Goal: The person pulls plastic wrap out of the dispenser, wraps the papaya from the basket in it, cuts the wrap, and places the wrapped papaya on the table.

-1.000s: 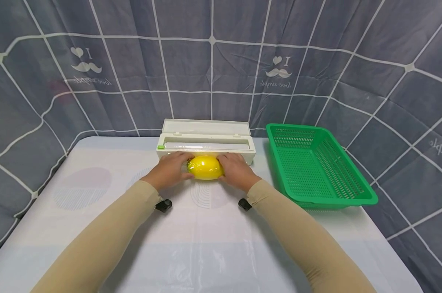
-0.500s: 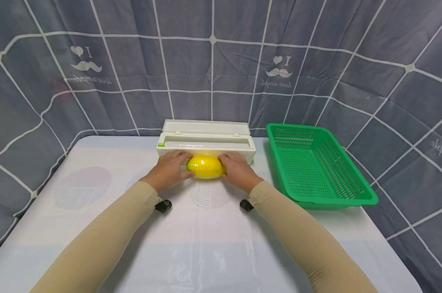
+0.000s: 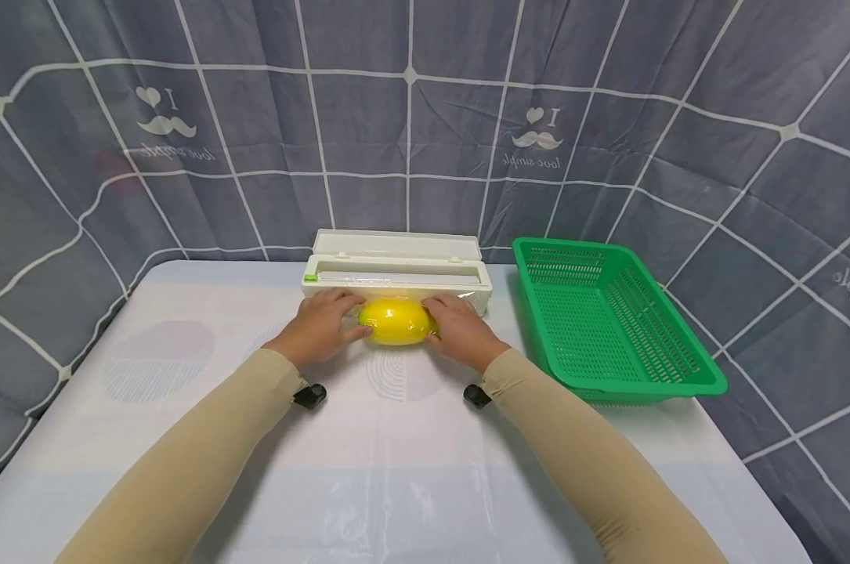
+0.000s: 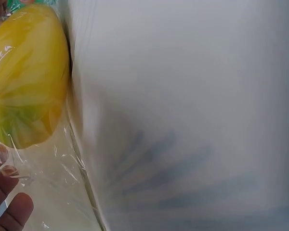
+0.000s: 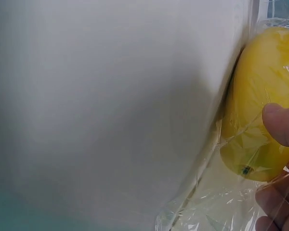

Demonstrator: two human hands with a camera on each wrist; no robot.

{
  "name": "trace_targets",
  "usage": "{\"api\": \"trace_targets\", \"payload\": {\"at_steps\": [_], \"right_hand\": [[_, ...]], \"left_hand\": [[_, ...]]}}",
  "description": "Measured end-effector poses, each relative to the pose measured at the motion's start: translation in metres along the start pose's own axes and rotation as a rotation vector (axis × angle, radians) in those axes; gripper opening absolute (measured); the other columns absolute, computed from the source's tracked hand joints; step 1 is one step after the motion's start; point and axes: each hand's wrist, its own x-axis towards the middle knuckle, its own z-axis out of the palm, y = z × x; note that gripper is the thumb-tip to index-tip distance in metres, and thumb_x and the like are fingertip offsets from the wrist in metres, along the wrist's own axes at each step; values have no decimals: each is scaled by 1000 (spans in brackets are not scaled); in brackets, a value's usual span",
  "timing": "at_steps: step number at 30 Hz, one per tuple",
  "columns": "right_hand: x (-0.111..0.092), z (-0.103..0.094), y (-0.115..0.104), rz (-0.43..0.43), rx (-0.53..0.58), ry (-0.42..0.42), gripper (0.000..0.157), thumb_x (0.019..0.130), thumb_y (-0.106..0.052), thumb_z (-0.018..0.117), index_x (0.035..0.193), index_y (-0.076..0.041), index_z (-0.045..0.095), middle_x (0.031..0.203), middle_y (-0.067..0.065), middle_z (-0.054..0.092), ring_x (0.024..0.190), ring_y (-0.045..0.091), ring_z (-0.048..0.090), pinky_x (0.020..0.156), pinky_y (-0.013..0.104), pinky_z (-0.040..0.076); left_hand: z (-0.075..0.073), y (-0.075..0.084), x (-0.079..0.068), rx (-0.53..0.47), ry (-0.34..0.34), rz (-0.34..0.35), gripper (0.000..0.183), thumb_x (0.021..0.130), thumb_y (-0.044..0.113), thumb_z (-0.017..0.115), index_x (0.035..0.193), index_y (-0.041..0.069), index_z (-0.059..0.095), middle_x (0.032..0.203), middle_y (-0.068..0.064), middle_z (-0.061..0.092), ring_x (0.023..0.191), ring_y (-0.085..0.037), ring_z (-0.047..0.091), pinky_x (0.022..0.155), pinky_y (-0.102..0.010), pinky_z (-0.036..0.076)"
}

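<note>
A yellow mango (image 3: 396,321) with a greenish end lies under clear cling film (image 4: 58,168) at the front of a white cling film dispenser (image 3: 396,274). At the mango's left end, my left hand (image 3: 319,325) holds the film, its fingertips beside creased film in the left wrist view. My right hand (image 3: 463,333) grips the mango's right end. Its thumb (image 5: 282,122) presses on the wrapped skin, while the other fingers curl at the film below. Loose film spreads past the mango in both wrist views. The dispenser's lid stands raised at the back.
A green perforated basket (image 3: 547,345) stands at the right side of the table. Behind the white patterned tablecloth (image 3: 410,486) hangs a grey curtain (image 3: 361,133) with white lines. A green slider (image 3: 310,278) sits at the dispenser's left end.
My left hand has shifted slightly left, loosening around the mango's end. My right hand has moved slightly right. The mango has turned a little between them; dispenser and basket stay put.
</note>
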Motion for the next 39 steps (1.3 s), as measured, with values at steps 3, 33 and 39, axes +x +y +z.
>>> {"api": "trace_targets", "payload": {"at_steps": [3, 33, 39], "right_hand": [[-1, 0, -1, -4, 1, 3, 57, 97, -21, 76, 147, -4, 55, 149, 12, 57, 144, 30, 50, 128, 47, 32], [-8, -6, -1, -4, 51, -115, 86, 90, -36, 79, 162, -10, 39, 164, 11, 41, 155, 32, 32, 132, 51, 18], [-9, -5, 2, -22, 67, -97, 95, 88, -50, 75, 164, -13, 32, 166, 10, 39, 155, 32, 32, 131, 54, 20]], "left_hand": [[-1, -1, 0, 5, 12, -4, 65, 101, 47, 68, 153, 9, 53, 158, -14, 49, 150, -43, 38, 121, -66, 27], [-24, -52, -6, -107, 192, -252, 87, 100, 46, 67, 164, 4, 27, 169, -27, 27, 154, -53, 23, 121, -72, 19], [-26, -58, -1, -140, 157, -286, 92, 100, 49, 66, 166, 3, 21, 170, -28, 24, 155, -53, 24, 120, -74, 20]]}}
